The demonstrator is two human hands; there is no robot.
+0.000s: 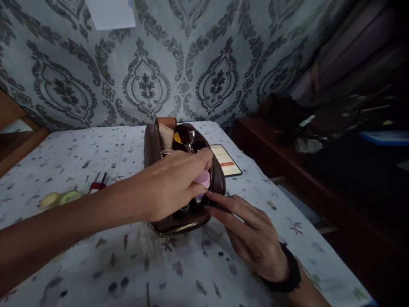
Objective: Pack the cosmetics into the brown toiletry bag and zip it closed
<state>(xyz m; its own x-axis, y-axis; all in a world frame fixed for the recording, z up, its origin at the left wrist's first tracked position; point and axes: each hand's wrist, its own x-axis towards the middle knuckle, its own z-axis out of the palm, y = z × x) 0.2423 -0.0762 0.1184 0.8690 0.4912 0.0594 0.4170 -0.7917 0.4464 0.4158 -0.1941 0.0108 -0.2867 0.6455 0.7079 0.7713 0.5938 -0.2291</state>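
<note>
A brown zip-up toiletry bag (219,177) lies unzipped on the patterned cloth, with several bottles and tubes standing inside it. My left hand (172,179) reaches over the bag, its fingers closed around a pink-capped container (202,178) at the right inner side; the container's lower part is hidden in the bag. With its fingertips over the near right rim, my right hand (251,234) grips the bag's edge, its thumb out of sight. Beyond my left hand, a beige tube (166,137), a yellow round item (177,137) and a silver-capped bottle (191,136) show.
Left of the bag lie a red bottle with a silver cap (98,182) and yellow-green round items (60,198). A phone (226,160) with a lit screen rests right of the bag. Dark clutter (306,123) covers a reddish-brown ledge (255,132) beyond the right edge.
</note>
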